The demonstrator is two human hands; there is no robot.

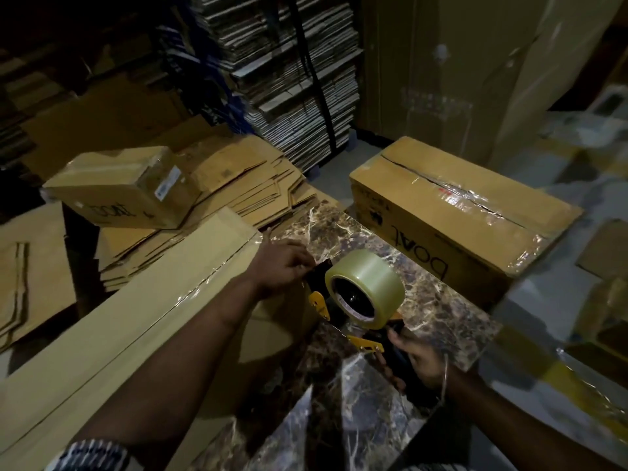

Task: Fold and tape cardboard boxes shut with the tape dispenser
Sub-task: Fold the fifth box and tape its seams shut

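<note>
Lying in deep shadow, the top left corner of the room [51, 45] gives up almost nothing, and the right edge blurs into pale smears. The long box [129, 321] runs off the lower left edge, so its near end is cut off; a taped seam shows along its top. The left hand [283, 266] reaches forward over that box's far end, fingers curled and pinching at the dark front of the tape dispenser [343, 314]; whether they hold the loose tape end or the frame itself cannot be made out. The right hand [416, 363] sits lower and nearer, fingers wrapped round the dispenser's black handle, most of which they hide. The clear tape roll [365, 285] stands above the marble floor [424, 300], between the long box and a second taped box [469, 212] printed with letters. A smaller box [125, 188] rests on flat cardboard sheets [238, 185]. Behind rise strapped stacks of flattened cartons [295, 79].
</note>
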